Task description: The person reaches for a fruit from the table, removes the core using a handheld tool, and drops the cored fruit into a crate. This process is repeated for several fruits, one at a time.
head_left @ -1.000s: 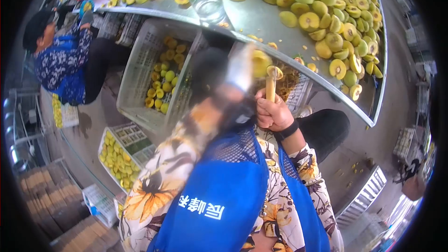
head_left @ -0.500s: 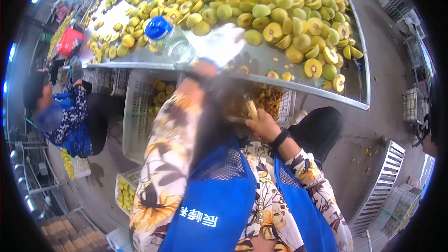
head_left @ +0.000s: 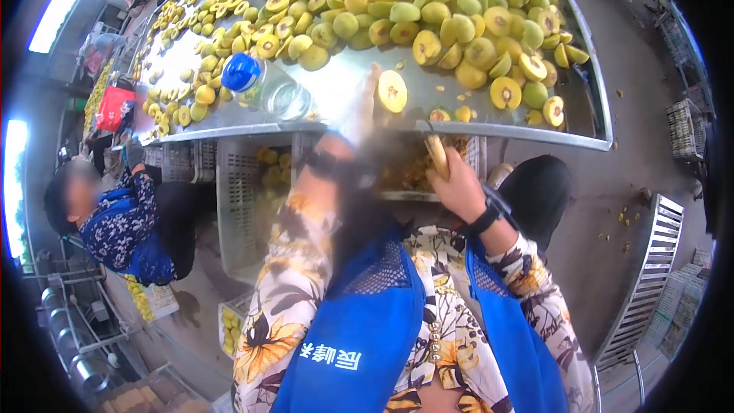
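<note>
Your left hand (head_left: pixel 353 113), gloved and blurred, reaches over the near edge of the metal table (head_left: pixel 417 112) and is the nearer one to the cut fruit half (head_left: pixel 392 92). That fruit half appears over the table's near part, just to the right of your left fingers; you cannot tell from this view whether they pinch it or only lie beside it. Its long axis runs roughly away from you across the table, cut face up toward you. Your right hand (head_left: pixel 461 193) has its fingers wrapped around a wooden-handled tool (head_left: pixel 436 154), whose long axis slants forward and slightly left, head toward the table's near edge.
</note>
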`<state>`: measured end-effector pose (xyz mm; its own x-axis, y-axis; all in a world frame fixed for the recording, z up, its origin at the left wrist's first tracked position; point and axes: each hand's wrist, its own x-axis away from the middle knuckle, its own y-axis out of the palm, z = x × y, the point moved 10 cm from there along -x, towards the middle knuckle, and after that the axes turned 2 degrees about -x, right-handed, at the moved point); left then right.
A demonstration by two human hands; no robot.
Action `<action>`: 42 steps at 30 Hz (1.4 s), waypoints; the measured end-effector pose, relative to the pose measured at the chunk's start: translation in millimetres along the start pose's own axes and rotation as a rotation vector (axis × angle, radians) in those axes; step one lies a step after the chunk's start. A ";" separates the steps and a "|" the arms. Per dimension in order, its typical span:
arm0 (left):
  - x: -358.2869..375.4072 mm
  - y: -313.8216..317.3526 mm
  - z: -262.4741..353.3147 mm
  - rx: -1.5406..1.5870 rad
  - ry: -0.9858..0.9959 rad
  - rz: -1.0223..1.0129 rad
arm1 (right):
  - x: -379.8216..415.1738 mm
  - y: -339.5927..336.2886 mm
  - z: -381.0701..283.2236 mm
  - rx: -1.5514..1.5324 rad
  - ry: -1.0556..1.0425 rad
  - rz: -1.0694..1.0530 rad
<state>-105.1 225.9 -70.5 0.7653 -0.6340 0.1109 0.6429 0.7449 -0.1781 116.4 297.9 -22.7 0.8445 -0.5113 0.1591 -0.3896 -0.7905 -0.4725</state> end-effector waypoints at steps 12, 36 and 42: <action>101.9 30.4 73.4 0.161 0.104 0.038 | 7.5 34.4 -26.2 0.041 -0.012 -0.163; 107.0 51.3 13.4 0.463 -0.307 0.142 | 51.1 96.1 -3.0 -1.083 0.562 -0.770; 102.2 25.6 47.3 -0.208 0.172 0.106 | 58.9 95.0 -23.3 -1.394 0.497 -0.961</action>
<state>-9.0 190.0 -17.5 0.8000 -0.5942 -0.0829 0.5262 0.7614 -0.3787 120.6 184.9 -38.0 0.8643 0.4302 0.2606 -0.0866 -0.3831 0.9196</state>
